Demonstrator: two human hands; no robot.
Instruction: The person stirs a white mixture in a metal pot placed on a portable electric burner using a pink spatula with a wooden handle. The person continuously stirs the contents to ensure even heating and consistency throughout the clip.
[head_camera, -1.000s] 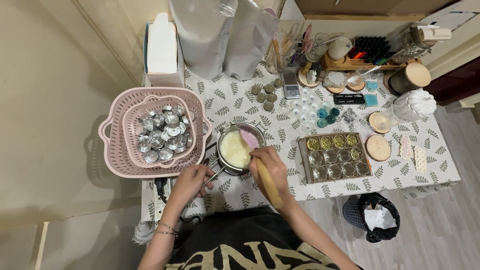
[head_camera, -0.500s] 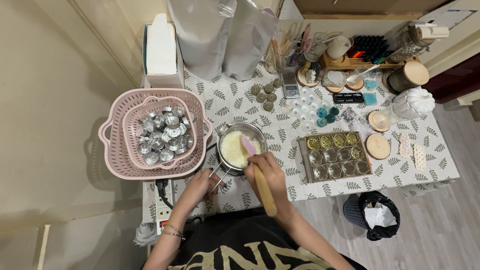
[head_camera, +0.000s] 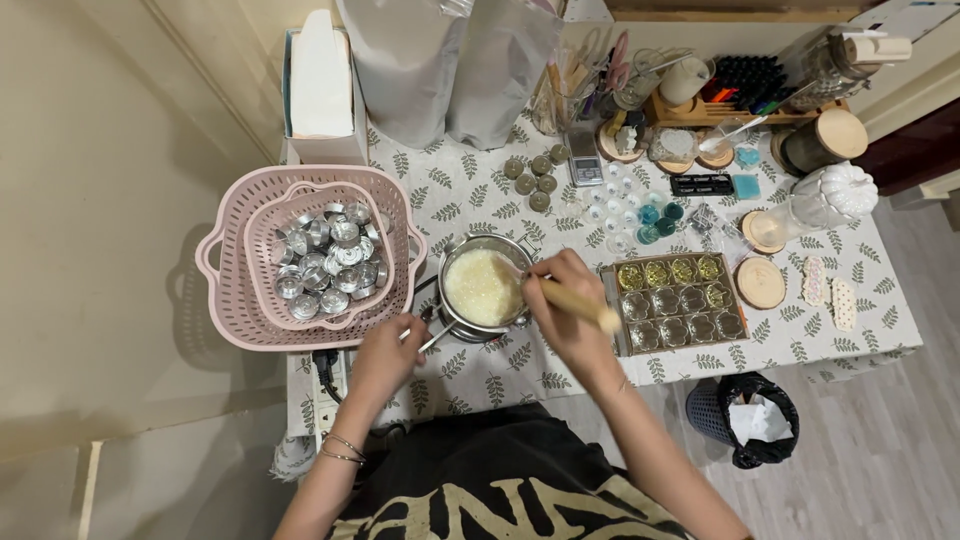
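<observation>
Hands work at a small metal pot (head_camera: 482, 288) that I take as the landmark, standing on a leaf-patterned tablecloth (head_camera: 460, 195). Nearest me, just below and left of the pot, my left hand (head_camera: 385, 352) closes around the pot's thin handle (head_camera: 437, 336). Just right of the pot, my right hand (head_camera: 565, 305) grips a wooden-handled spatula (head_camera: 560, 293), fingers wrapped around the handle, its pale blade lying over the pot's right rim; the pot holds a pale yellow, grainy mass. Further right of the pot lies a tray of small clear moulds (head_camera: 677, 303), some filled with yellowish material. Left of the pot sits a pink basket (head_camera: 235, 320) with a smaller pink basket nested inside, holding many small metal cups (head_camera: 328, 262). Beyond the pot, small dark round tins (head_camera: 535, 180) and clear cups (head_camera: 612, 205) are scattered. Farthest beyond it stand two silvery pouches (head_camera: 450, 65).
</observation>
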